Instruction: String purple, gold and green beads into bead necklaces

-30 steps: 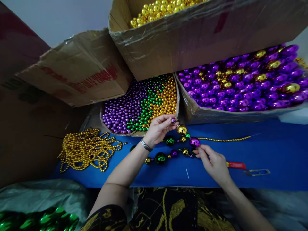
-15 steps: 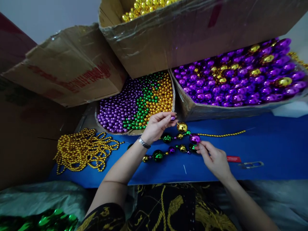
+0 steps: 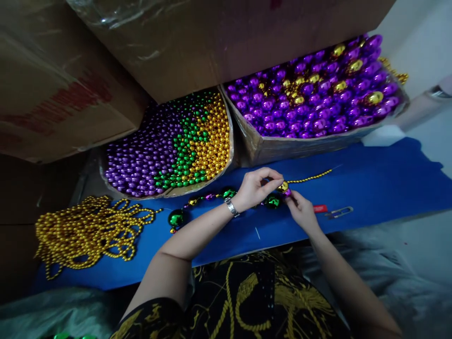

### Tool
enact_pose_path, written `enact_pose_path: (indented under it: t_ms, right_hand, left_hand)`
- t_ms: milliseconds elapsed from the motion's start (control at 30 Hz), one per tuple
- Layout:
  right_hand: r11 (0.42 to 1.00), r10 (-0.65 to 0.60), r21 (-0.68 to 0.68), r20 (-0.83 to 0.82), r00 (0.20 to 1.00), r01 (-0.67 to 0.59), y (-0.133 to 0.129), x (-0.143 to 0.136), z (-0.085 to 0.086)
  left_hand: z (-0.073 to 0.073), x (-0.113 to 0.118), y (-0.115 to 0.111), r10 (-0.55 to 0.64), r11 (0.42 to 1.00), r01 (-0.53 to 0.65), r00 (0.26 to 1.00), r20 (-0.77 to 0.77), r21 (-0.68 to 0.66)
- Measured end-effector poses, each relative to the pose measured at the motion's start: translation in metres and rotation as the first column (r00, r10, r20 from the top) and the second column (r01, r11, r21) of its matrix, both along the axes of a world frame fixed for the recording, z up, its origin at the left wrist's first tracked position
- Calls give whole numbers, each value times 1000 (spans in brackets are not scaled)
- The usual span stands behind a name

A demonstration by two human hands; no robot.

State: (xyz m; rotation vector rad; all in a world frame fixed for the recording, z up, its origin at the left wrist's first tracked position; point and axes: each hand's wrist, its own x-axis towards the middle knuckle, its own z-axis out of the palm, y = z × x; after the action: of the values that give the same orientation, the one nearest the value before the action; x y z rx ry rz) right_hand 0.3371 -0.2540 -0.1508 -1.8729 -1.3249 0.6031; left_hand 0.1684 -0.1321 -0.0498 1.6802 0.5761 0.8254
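Note:
A beaded necklace (image 3: 210, 197) of large and small green, gold and purple shiny balls lies along the blue table, passing behind my left wrist. My left hand (image 3: 259, 188), with a metal watch on its wrist, pinches the necklace near a gold ball (image 3: 283, 186). Close by on the right, my right hand (image 3: 302, 212) holds the same necklace at a purple ball (image 3: 287, 192), thumb and fingertips together. A large green ball (image 3: 273, 201) hangs just below my fingers. From behind the hands a thin gold bead strand (image 3: 310, 178) runs to the right, ending in a thread.
Tangled gold bead strands (image 3: 88, 230) lie at the left. Behind are a box of small purple, green and gold beads (image 3: 187, 155) and a box of large purple balls (image 3: 318, 108). Cardboard boxes (image 3: 158, 52) overhang these. Right of my hands lie a red tag (image 3: 320, 208) and small metal snips (image 3: 341, 212).
The view has shifted, so the boxes appear further left. My hands have come closer together, my left hand moving right along the necklace. The necklace now stretches further left.

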Motion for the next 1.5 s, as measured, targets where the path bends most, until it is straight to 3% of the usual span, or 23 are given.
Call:
enact_pose_path:
  t_ms: [133, 233, 300, 367, 467, 600, 667, 767, 867, 967, 1000, 1067, 1167, 1200, 1267, 1500]
  right_hand:
    - [1000, 29, 8, -241, 970, -28, -5, -17, -15]
    - [993, 109, 5, -329, 938, -114, -12, -27, -18]
    - [993, 112, 11, -303, 946, -114, -16, -24, -12]
    - [998, 54, 39, -219, 974, -47, -18, -15, 5]
    - [992, -13, 124, -126, 992, 29, -13, -3, 47]
    - [968, 105, 233, -42, 994, -93, 6, -7, 95]
    - [957, 159, 239, 46, 986, -166, 15, -13, 103]
    - [963, 166, 203, 61, 984, -175, 19, -15, 99]
    - [966, 135, 215, 68, 989, -147, 17, -10, 90]
    - [972, 34, 235, 6, 999, -34, 14, -4, 86]
    - [976, 14, 219, -44, 999, -4, 14, -2, 86]
    - [983, 16, 182, -150, 989, 12, 13, 3, 85]
    - [976, -20, 201, -302, 953, 84, 14, 15, 82]
    - [967, -51, 217, -355, 933, 136, 14, 20, 80]
    - [950, -96, 224, -455, 885, 218, 16, 28, 73]
    - [958, -78, 146, -696, 714, 246, 26, 28, 54]
  left_hand:
    - [-3, 3, 1, -38, 991, 49, 996, -87, 126]
    - [11, -4, 6, -45, 977, 71, 990, -134, 201]
    - [25, -11, 9, -41, 958, 79, 989, -142, 275]
    - [38, -16, 10, -29, 939, 74, 990, -137, 336]
    - [55, -14, 8, -19, 912, 68, 992, -124, 405]
    - [70, 2, 4, -45, 885, 65, 998, -53, 460]
    - [76, 9, 5, -40, 895, 41, 999, -13, 443]
    - [78, 14, 10, -18, 932, -3, 998, 53, 362]
    - [62, 15, 9, 46, 965, -75, 992, 119, 253]
    - [24, 14, -7, 144, 949, -152, 988, 49, 276]
    - [8, 12, -16, 136, 934, -113, 990, -45, 340]
    - [-22, 6, -34, 57, 869, 127, 934, -353, 478]
    - [-51, -8, -54, 58, 746, 456, 682, -729, 485]
    - [-56, -14, -57, 82, 724, 502, 618, -782, 473]
    - [-57, -24, -58, 126, 702, 534, 558, -820, 471]
    - [-49, -54, -45, 246, 706, 479, 525, -815, 522]
